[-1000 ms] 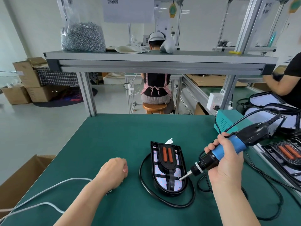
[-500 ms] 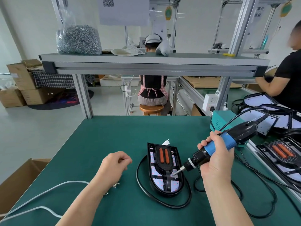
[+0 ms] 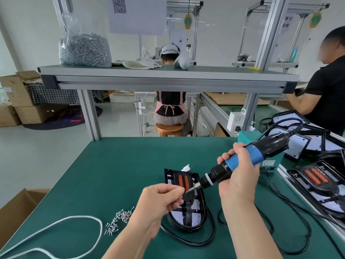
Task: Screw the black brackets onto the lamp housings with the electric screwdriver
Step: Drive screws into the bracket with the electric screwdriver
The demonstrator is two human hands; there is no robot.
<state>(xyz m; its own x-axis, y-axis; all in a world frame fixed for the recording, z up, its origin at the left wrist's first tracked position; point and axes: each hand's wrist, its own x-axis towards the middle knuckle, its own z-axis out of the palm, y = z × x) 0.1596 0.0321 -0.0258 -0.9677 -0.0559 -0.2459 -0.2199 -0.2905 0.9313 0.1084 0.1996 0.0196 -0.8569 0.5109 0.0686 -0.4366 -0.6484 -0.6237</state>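
Observation:
A black lamp housing (image 3: 200, 219) lies face-up on the green table (image 3: 121, 165), with two orange strips and a black bracket (image 3: 187, 200) across it. My right hand (image 3: 237, 182) grips the blue-and-black electric screwdriver (image 3: 240, 162), whose bit points down-left over the housing. My left hand (image 3: 160, 202) is raised over the housing, its fingertips pinched together at the bit's tip. They seem to hold a small screw there, too small to see clearly. A heap of loose screws (image 3: 119, 219) lies on the table left of that hand.
A black cable (image 3: 205, 240) loops round the housing, and a white cord (image 3: 74, 221) lies at the front left. More lamp housings (image 3: 321, 186) sit at the right by a teal box (image 3: 248, 137). A shelf (image 3: 168, 79) overhead carries a bag of screws (image 3: 84, 51). A person in black stands far right.
My left hand rose from the screw heap on the table and came to the screwdriver's bit. My right hand lifted the bit off the housing, up and to the right.

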